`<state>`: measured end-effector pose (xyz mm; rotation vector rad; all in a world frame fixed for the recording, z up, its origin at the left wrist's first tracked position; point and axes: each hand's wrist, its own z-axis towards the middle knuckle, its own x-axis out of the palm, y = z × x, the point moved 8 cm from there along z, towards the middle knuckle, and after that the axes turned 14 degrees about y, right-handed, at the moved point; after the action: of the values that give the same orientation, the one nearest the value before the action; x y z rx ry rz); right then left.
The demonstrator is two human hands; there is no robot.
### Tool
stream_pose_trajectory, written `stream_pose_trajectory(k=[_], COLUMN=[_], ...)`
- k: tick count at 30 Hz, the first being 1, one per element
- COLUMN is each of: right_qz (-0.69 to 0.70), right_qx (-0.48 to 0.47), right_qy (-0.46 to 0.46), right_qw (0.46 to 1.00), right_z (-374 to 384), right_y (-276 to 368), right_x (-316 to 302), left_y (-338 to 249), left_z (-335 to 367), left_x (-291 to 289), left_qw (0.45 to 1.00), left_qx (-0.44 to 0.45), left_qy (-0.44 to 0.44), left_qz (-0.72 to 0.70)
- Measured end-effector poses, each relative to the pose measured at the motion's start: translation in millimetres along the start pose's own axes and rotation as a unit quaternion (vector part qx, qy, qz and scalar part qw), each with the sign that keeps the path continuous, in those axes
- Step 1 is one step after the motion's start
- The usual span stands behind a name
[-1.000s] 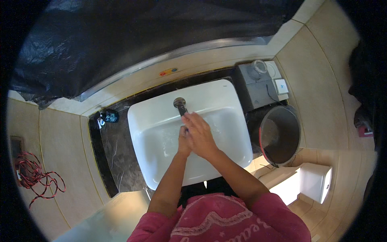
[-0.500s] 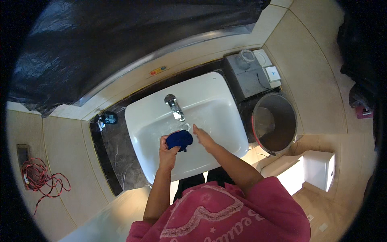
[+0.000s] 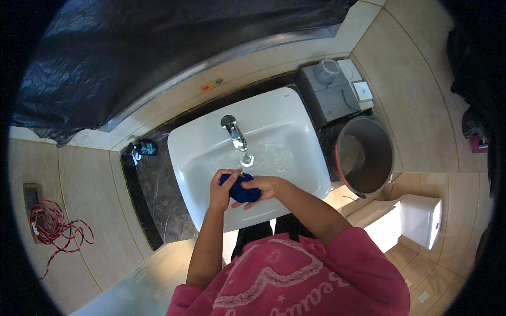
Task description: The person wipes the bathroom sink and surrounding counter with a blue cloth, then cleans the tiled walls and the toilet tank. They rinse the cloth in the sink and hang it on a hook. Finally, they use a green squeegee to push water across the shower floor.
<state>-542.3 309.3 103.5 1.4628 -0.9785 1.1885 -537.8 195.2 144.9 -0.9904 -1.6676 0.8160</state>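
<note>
A bunched dark blue cloth item point(image 3: 243, 189), its exact kind unclear, is gripped between both my hands over the near part of the white sink point(image 3: 279, 100). My left hand point(image 3: 220, 188) wraps its left side, with the thumb across the top. On the right side, my right hand point(image 3: 265, 185) presses its thumb on top while its fingers curl underneath. Just beyond them is the chrome tap point(image 3: 233, 131), above the drain point(image 3: 247, 160). Rippling water lies in the bowl around the drain.
Right of the sink stands a grey bucket point(image 3: 363, 155) with a red mark on its side. Behind it a grey box point(image 3: 328, 97) carries a glass jar point(image 3: 328, 68). A dark bottle point(image 3: 146, 148) is at the left counter corner. A red-black cord point(image 3: 55, 224) hangs on the left wall.
My right hand, apart from the cloth before, has come in and closed on it. The cloth looks more bunched. More rippling water shows in the bowl, and the view has shifted slightly.
</note>
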Motion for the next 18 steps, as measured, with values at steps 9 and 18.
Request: stream_pose_trajectory(k=[9, 18], right_qz=[-0.242, -0.662], right_qx=[0.101, 0.083], right_qy=[-0.169, -0.348], right_qw=[0.950, 0.658], right_z=[26, 37], right_y=[7, 27], right_x=[1, -33], left_y=[-17, 29], left_z=[15, 26], left_x=[6, -36], left_qw=[0.998, 0.988], left_qx=[-0.045, -0.034], left_qy=[0.000, -0.151], left_qz=[-0.036, 0.013])
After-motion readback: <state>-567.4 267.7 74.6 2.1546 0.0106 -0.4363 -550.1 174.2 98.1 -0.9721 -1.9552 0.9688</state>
